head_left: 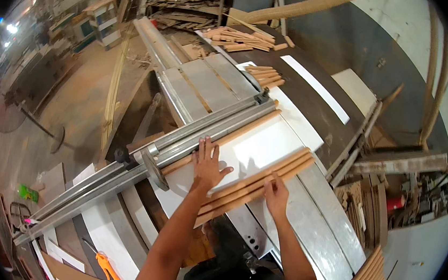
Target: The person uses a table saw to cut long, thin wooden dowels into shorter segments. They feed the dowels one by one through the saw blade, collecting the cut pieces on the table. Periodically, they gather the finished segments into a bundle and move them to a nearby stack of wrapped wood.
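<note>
A white panel [255, 148] lies flat on the metal saw table [315, 203], its far edge against a long metal fence rail [203, 132]. My left hand [208, 165] presses flat on the panel close to the rail, fingers spread. My right hand [276, 195] rests on a bundle of long wooden strips [263, 184] that lies along the panel's near edge. One more wooden strip [235, 133] runs between the panel and the rail.
Short wooden offcuts [265, 75] and a larger pile [239, 38] lie at the far end of the table. Curved wooden pieces [367, 278] are stacked at the lower right. An orange-handled tool [104, 266] lies at the lower left. Sawdust covers the floor to the left.
</note>
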{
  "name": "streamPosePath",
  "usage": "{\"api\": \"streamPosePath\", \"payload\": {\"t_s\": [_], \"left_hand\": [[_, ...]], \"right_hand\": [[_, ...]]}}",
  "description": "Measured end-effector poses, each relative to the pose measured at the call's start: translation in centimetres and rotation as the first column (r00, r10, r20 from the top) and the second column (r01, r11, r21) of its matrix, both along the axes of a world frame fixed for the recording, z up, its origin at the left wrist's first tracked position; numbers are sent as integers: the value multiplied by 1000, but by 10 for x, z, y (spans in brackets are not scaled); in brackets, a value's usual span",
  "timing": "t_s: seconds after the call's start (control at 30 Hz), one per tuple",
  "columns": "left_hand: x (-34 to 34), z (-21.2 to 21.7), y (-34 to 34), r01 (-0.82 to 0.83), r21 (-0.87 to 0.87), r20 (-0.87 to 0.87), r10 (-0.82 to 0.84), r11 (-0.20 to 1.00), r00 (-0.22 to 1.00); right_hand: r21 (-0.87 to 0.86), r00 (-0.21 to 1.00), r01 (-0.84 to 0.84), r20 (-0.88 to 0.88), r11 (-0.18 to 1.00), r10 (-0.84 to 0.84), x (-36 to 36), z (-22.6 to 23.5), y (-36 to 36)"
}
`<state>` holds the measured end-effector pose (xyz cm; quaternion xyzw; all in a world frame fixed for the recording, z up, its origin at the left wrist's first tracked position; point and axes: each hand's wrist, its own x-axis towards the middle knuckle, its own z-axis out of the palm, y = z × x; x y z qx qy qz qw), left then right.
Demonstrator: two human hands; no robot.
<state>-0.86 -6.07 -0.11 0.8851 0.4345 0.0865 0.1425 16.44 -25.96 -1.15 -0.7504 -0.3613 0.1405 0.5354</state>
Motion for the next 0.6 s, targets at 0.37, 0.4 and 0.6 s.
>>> {"api": "streamPosePath", "payload": {"t_s": [0.37, 0.4, 0.6], "left_hand": [[2, 38, -31, 149, -107, -143, -164, 983, 976], [0, 49, -35, 142, -94, -157, -155, 985, 975], [11, 3, -34, 49, -269, -36, -61, 962, 998]], "right_hand": [[-387, 970, 222, -4, 895, -243, -114, 38, -299], [-398, 971, 224, 7, 890, -241, -117, 43, -301], [-378, 969, 233, 16, 896, -245, -113, 60, -340]]}}
